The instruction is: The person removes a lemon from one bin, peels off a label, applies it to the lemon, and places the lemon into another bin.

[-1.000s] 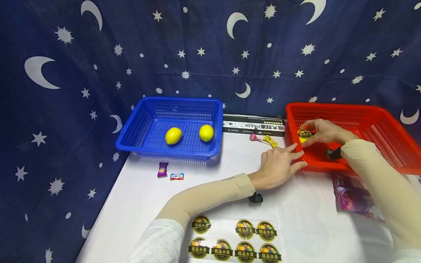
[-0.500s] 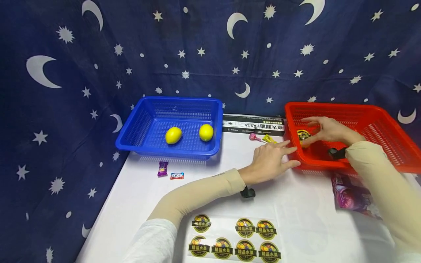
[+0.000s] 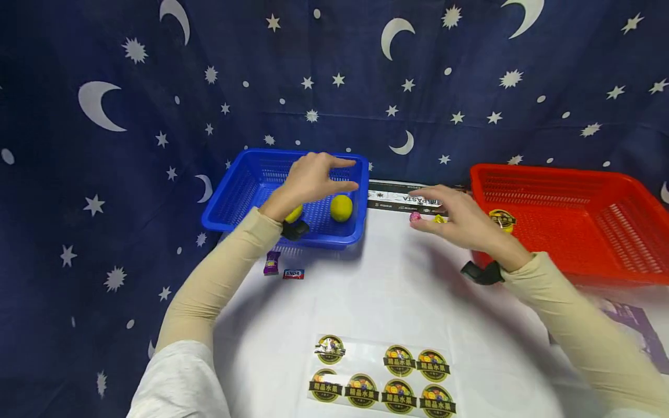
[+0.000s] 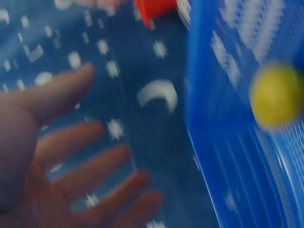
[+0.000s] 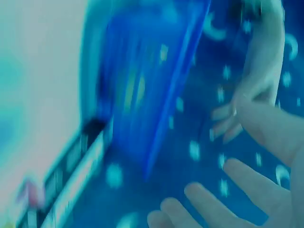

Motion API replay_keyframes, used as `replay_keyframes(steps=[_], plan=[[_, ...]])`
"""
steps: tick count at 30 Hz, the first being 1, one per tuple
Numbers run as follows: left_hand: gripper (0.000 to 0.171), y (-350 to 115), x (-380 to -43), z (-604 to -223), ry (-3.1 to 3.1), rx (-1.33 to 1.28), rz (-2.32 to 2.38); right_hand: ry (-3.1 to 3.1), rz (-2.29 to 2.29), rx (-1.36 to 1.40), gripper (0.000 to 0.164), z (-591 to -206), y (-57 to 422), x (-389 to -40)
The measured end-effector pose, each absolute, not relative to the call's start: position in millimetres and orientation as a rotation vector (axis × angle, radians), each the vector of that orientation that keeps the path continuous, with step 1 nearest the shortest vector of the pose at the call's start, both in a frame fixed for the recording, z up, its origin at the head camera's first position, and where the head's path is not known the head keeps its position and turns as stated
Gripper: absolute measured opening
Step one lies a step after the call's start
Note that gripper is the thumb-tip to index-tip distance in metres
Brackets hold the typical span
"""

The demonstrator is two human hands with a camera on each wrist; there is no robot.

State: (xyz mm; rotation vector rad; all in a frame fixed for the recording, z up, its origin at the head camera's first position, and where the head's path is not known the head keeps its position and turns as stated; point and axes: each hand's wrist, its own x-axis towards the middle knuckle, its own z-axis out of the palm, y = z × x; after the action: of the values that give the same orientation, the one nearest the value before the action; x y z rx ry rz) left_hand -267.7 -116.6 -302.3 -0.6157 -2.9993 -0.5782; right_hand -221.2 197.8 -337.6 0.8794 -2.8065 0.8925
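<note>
My left hand (image 3: 308, 180) hovers above the blue basket (image 3: 345, 239), fingers extended, thumb apart and nothing held. Two yellow lemons lie in that basket: one lemon (image 3: 341, 208) in plain sight, the other lemon (image 3: 294, 213) partly hidden behind my left wrist. Between the baskets, my right hand (image 3: 460, 217) is held over the table with thumb and fingers spread around nothing. Inside the red basket (image 3: 564, 232), against its left wall, sits a lemon (image 3: 507, 226) bearing a round black-and-gold sticker (image 3: 502, 217). Both wrist views are blurred; each shows loosely spread fingers.
A sheet of round stickers (image 3: 366, 368) lies at the front. Small candies, one purple (image 3: 271, 263) and one red-and-blue (image 3: 294, 274), rest before the blue basket. Behind are a pink lollipop (image 3: 415, 216), a yellow candy (image 3: 439, 219) and a black-and-white pasta box (image 3: 384, 197).
My right hand has let go of the stickered lemon and moved left out of the red basket. The left hand has left the red basket's rim for the blue basket. The view has shifted slightly.
</note>
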Motion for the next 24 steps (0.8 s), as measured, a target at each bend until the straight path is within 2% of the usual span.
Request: replay_keyframes(steps=[5,11,17,24], plan=[[0.06,-143,-305,-314,-3.197,-0.749,-0.606,-2.789,0.974,0.972,0.056,-367,147,-217],[0.076,-140,-332,-347,-3.436,-0.914,-0.571,-2.778,0.932,0.981,0.05,-395,116,-211],[0.076,-134,-341,-369,-3.577,-0.834,-0.563,-2.743,0.944,0.929,0.045,-404,110,-207],[0.071,-133,-341,-375,-3.51,-0.836,-0.63,-2.757,0.965,0.918,0.046,-403,108,-208]])
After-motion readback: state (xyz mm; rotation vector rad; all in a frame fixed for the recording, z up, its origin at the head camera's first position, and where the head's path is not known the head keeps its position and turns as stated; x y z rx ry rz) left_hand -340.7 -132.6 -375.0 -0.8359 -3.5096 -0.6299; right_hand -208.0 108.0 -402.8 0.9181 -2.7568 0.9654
